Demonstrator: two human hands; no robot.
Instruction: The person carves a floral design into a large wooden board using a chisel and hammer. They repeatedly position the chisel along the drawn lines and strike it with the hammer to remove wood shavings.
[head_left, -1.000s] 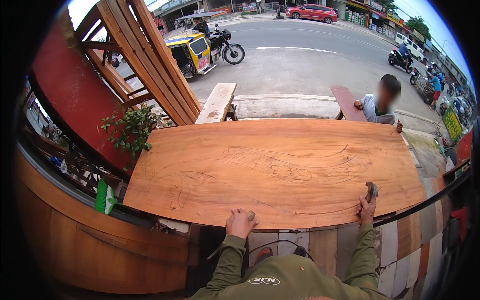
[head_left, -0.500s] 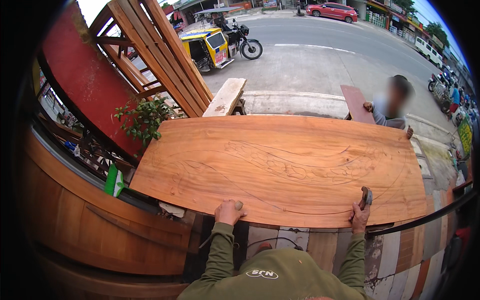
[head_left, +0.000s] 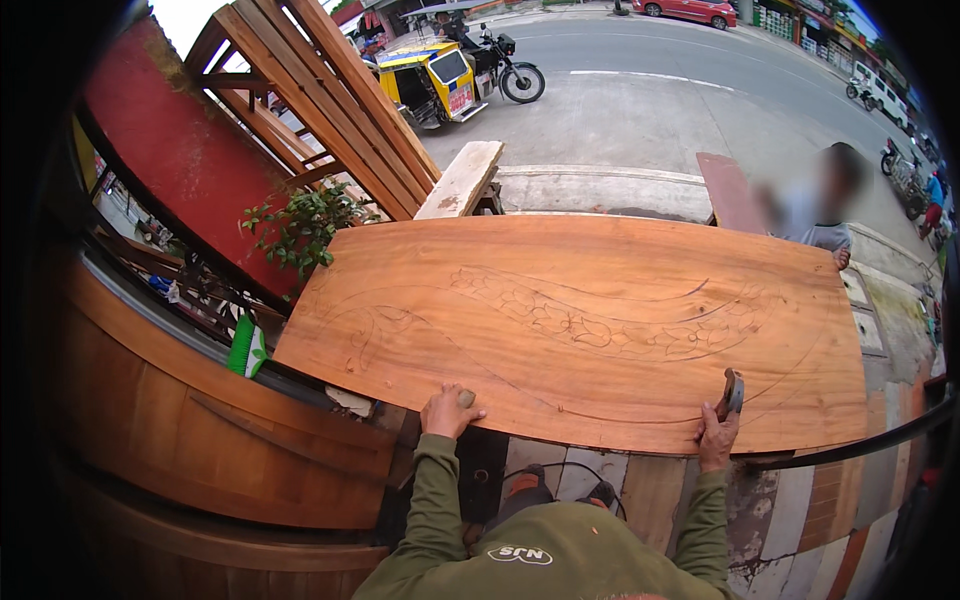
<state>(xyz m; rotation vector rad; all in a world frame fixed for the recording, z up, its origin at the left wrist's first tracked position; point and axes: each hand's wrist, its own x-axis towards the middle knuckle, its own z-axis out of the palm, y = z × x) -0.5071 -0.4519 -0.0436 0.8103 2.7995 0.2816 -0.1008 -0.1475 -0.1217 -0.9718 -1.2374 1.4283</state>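
Observation:
A broad reddish-brown wooden panel lies in front of me, with curling leaf and vine outlines drawn on it. On its near edge, left of the middle, rests my left hand, closed round something with a rounded, pale wooden end; the rest of that thing is hidden. My right hand is at the near edge farther right, closed on a dark metal tool with a curved head, its exact kind unclear.
Another person stands at the panel's far right corner, a hand by its edge. Left are a leafy plant, a green brush, leaning timbers and wooden door panels. A whitish plank stands behind; a tricycle is on the road.
The view has shifted, so the panel sits slightly higher and the left-side things farther right. The other person's far hand has left the plank and is blurred. My hands keep their holds.

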